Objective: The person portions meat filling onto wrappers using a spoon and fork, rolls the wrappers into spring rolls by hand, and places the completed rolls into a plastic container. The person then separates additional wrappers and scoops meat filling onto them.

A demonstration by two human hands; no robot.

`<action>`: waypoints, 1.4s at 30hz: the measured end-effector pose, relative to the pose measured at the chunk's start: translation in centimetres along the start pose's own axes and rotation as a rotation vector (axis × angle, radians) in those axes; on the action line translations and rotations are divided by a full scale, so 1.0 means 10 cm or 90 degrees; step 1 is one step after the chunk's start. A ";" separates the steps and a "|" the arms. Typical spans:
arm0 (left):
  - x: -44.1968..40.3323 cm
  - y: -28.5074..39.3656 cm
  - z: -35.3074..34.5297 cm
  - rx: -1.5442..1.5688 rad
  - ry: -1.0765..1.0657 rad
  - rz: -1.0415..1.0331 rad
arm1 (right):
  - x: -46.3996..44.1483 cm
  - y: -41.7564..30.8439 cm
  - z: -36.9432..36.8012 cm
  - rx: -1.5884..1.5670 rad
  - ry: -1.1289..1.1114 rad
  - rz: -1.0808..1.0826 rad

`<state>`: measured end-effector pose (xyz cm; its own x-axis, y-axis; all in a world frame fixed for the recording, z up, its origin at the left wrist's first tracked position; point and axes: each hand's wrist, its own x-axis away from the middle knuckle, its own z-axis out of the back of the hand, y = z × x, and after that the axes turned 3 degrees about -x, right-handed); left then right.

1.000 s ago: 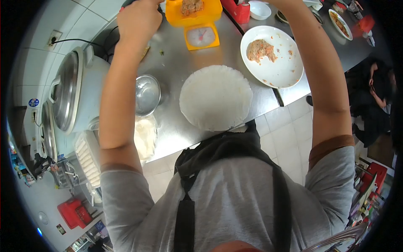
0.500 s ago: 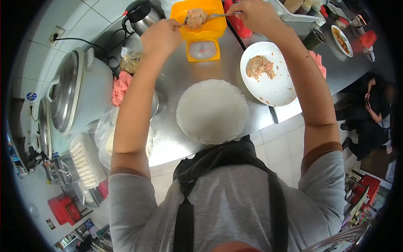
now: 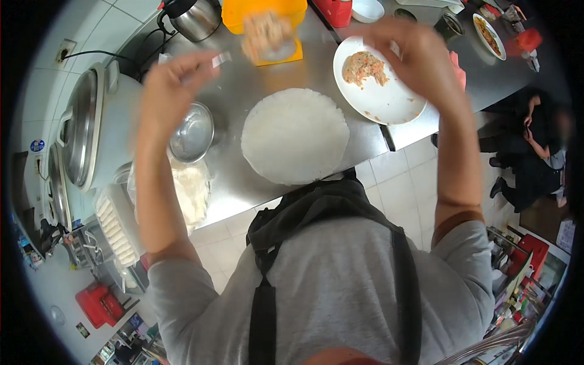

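A blurred lump of minced filling [image 3: 266, 35] hangs in front of the yellow scale [image 3: 295, 53], between my hands. My left hand [image 3: 173, 82], smeared by motion, is closed on a small metal utensil [image 3: 222, 59] whose kind I cannot make out. My right hand [image 3: 410, 52] is closed above the white plate [image 3: 395, 109], around what looks like a thin metal utensil that is mostly blurred away. More minced filling [image 3: 365, 68] lies on that plate. Nearer my body, a round flat white dough sheet [image 3: 296, 137] rests on the steel counter [image 3: 228, 201].
At the left stand a large lidded pot [image 3: 91, 128], a metal bowl [image 3: 191, 134] and bagged dough [image 3: 191, 188]. A steel jug [image 3: 194, 21] is at the back. A white bowl [image 3: 367, 10] stands at the back right. Another person [image 3: 532, 152] is at the far right.
The lump of filling has come off the scale's yellow tray, nearer to me and slightly left. Both hands have moved nearer my body and farther apart. The camera view has shifted slightly.
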<state>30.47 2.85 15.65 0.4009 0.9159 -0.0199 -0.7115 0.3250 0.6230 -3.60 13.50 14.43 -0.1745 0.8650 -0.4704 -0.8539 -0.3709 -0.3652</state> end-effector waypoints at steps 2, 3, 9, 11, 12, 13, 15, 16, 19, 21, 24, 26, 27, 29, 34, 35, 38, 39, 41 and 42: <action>0.38 -0.15 -0.25 -0.103 -0.076 0.037 | 0.48 -0.14 -0.25 0.007 -0.068 -0.057; 0.51 -0.53 -0.50 -0.065 -0.102 -0.001 | 0.76 -0.23 -0.48 -0.056 -0.107 -0.110; 1.21 -0.96 -1.28 -0.297 0.048 -0.229 | 1.55 -0.32 -0.95 -0.112 -0.193 -0.255; 1.14 -0.87 -1.18 -0.266 0.074 -0.223 | 1.63 -0.17 -0.75 -0.155 -0.167 -0.272; 1.08 -0.82 -1.14 -0.235 0.103 -0.218 | 1.66 -0.07 -0.62 -0.197 -0.138 -0.286; 0.97 -0.75 -1.12 -0.234 0.103 -0.221 | 1.65 0.04 -0.46 -0.165 -0.124 -0.329; 0.65 -0.57 -1.13 -0.218 0.133 -0.334 | 1.53 0.24 -0.21 -0.072 -0.073 -0.380; 0.49 -0.41 -1.16 -0.239 0.118 -0.363 | 1.46 0.37 -0.15 -0.012 -0.037 -0.388; -0.07 -0.01 -1.54 -0.228 0.133 -0.462 | 1.28 0.79 -0.15 0.111 -0.012 -0.306; -0.42 0.15 -1.85 -0.235 0.128 -0.481 | 1.23 1.05 -0.27 0.127 -0.010 -0.262; -0.73 0.15 -2.27 -0.259 0.042 -0.473 | 1.24 1.32 -0.43 0.142 -0.030 -0.215; -0.70 0.06 -2.42 -0.262 0.004 -0.445 | 1.27 1.41 -0.47 0.141 -0.053 -0.215; -0.66 0.07 -2.45 -0.262 -0.032 -0.416 | 1.28 1.43 -0.47 0.145 -0.050 -0.203; -0.57 0.03 -2.40 -0.263 -0.051 -0.415 | 1.31 1.46 -0.45 0.147 -0.046 -0.194; -0.57 0.16 -2.11 -0.162 -0.068 -0.420 | 1.31 1.46 -0.29 0.062 -0.001 -0.247; -0.62 0.27 -2.08 -0.170 -0.043 -0.394 | 1.29 1.45 -0.27 0.061 -0.001 -0.248; -0.70 0.37 -2.30 -0.209 -0.026 -0.393 | 1.28 1.46 -0.27 0.102 -0.031 -0.249; -0.70 0.37 -2.36 -0.244 -0.032 -0.418 | 1.28 1.51 -0.29 0.118 -0.029 -0.244; -0.62 0.31 -2.42 -0.254 -0.063 -0.414 | 1.30 1.54 -0.29 0.134 -0.029 -0.238; -0.58 0.32 -2.42 -0.265 -0.093 -0.412 | 1.31 1.55 -0.28 0.139 -0.032 -0.241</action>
<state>11.90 4.27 -1.17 0.8611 0.4835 -0.1575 -0.4568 0.8716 0.1782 -17.80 18.17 0.37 0.1516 0.9436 -0.2943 -0.9450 0.0511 -0.3231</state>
